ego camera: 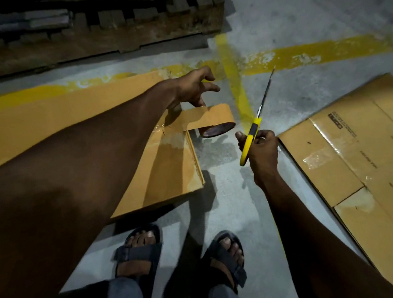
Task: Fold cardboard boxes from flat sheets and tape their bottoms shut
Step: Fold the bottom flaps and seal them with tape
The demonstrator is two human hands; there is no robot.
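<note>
- The left hand [193,87] is reaching out across the cardboard box [51,122]. Its fingers are spread and loosely curled in the air, not wrapping around anything. Only one digit, the thumb as far as I can tell, is pressing down on the tape strip [187,119] right where it leaves the roll.
- The brown tape roll [217,121] is hanging just past the box's right edge, above the concrete floor [228,194], with its open core facing the camera. The strip is running from it back onto the box and looks stuck down by the flap seam.
- The right hand [262,150] is gripping the yellow-handled scissors [258,116], with its fingers curled tight around the handles. The blades are pointing up and away and looking pretty much closed. They're sitting just right of the roll and not touching the tape.
- The box itself is lying on the floor on the left, mostly under the left arm, with one flap sticking out toward the feet and some shiny tape showing on it.
- A flat cardboard sheet [372,176] is lying on the floor off to the right, well apart from the box, with printing on it and a patch of clear tape [320,157].
- Two feet in dark sandals [136,255] are standing near the bottom, between the box and the sheet.
- Yellow painted lines [314,51] are crossing the floor beyond the hands, and a wooden pallet [78,44] is sitting behind them.
</note>
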